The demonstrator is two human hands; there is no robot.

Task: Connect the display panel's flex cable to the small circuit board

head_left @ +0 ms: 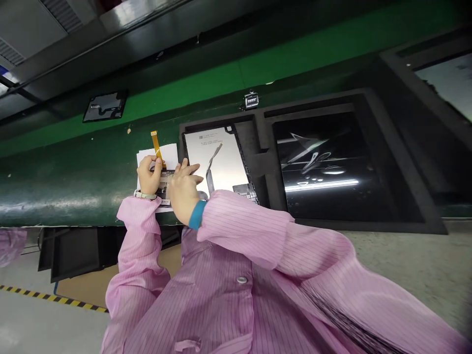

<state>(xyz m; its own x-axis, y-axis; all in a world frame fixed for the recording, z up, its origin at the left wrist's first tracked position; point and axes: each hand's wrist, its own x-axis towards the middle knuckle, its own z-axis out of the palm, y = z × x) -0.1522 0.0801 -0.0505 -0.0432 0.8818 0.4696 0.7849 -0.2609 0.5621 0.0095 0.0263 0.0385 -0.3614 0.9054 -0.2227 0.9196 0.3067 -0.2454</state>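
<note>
I see a small dark component (164, 181) with an orange flex strip (156, 145) rising from it, lying on a white sheet (169, 150) on the green tabletop (73, 172), just left of a black foam tray (263, 162). My left hand (148, 178) rests on the component's left edge, its fingers (158, 163) curled together against the foot of the strip; whether they actually pinch it I cannot tell. My right hand (183, 189) lies over the component's right side with its fingers (192, 169) stretched out flat and slightly apart, tips reaching toward the tray's edge, gripping nothing that I can make out.

The tray has two compartments. The left one holds a pale grey panel (217, 160) with a thin cable across it and a printed label near the top. The right one holds a dark glossy panel (332, 167) that mirrors the overhead lights. A small metal clip (251, 100) sits above the tray, and a dark flat plate (105, 106) lies farther left on the tabletop. Pink striped sleeves (236, 221) cover both arms.
</note>
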